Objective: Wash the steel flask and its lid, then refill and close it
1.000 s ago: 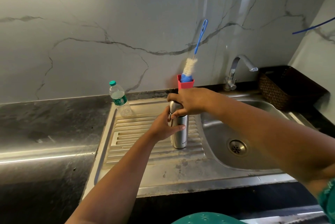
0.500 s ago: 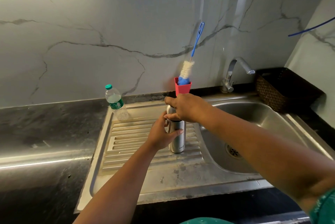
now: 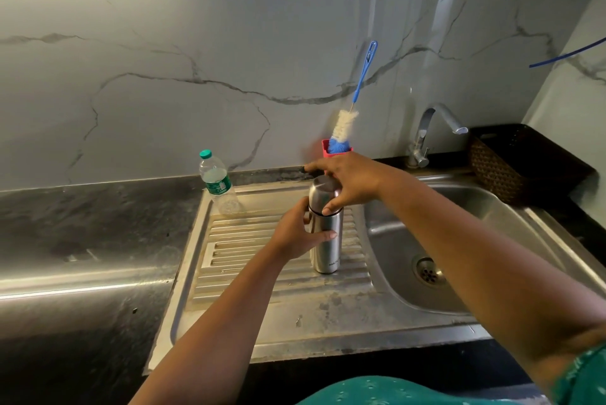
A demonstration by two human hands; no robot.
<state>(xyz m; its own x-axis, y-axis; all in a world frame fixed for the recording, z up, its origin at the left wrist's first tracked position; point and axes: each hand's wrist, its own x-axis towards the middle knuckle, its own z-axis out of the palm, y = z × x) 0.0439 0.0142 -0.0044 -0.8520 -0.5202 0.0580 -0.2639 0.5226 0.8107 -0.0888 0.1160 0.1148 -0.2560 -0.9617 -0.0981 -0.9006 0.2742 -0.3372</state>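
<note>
Flask: brushed steel flask (image 3: pixel 325 242), upright on ribbed drainboard (image 3: pixel 249 257), frame centre.
Left hand (image 3: pixel 296 237): grip curled round body.
Right hand (image 3: pixel 347 182): grip round domed lid (image 3: pixel 321 191), partly hiding it.

Your left hand (image 3: pixel 296 234) grips the body of the upright steel flask (image 3: pixel 326 240) on the ribbed drainboard (image 3: pixel 249 260); your right hand (image 3: pixel 347 181) curls over its lid (image 3: pixel 319 190) — still seated on the neck. Behind stand a plastic water bottle (image 3: pixel 216 181) and a red holder (image 3: pixel 328 147) with a blue-handled bottle brush (image 3: pixel 352 116). To the right — the sink basin (image 3: pixel 459 234), tap (image 3: pixel 433 129) and a dark woven basket (image 3: pixel 511 165).
</note>
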